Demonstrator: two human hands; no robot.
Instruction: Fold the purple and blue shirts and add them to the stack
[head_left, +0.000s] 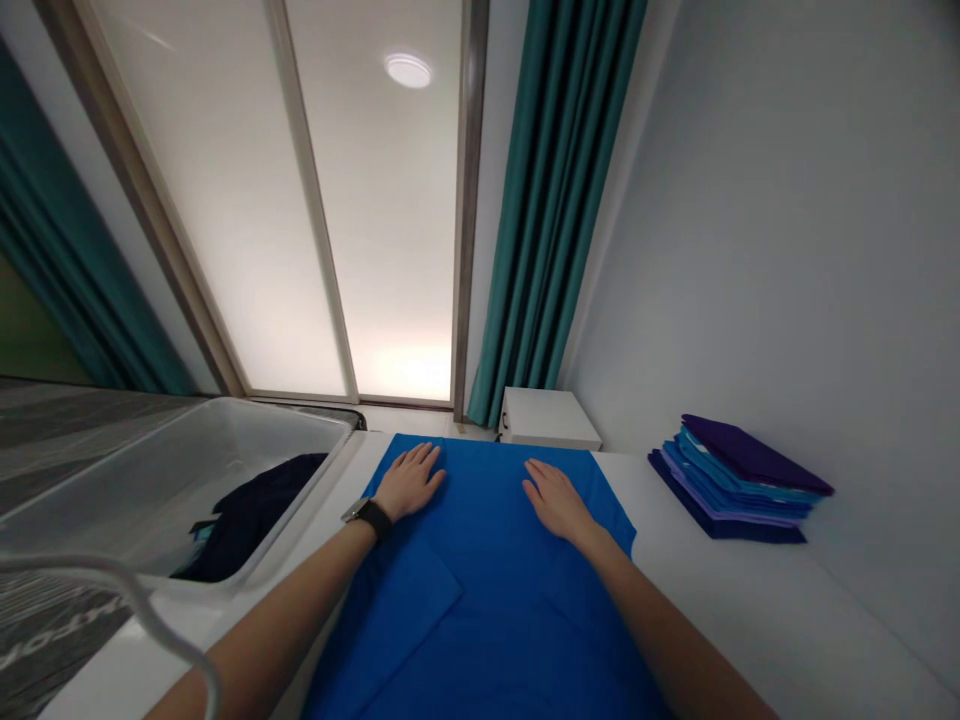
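A blue garment (495,600) lies spread on the white surface (720,610), reaching to the far edge and running toward the near edge. The left hand (409,480) rests palm down on its far left part, fingers stretched out and grasping nothing; a watch (369,516) circles that wrist. The right hand (556,498) lies equally flat on the far right part, wide and without a grip, so the cloth is beneath and between both. Folded clothes (739,485) are stacked near the surface's far right corner. Beside the left edge, a tub (255,430) contains dark clothing (259,515).
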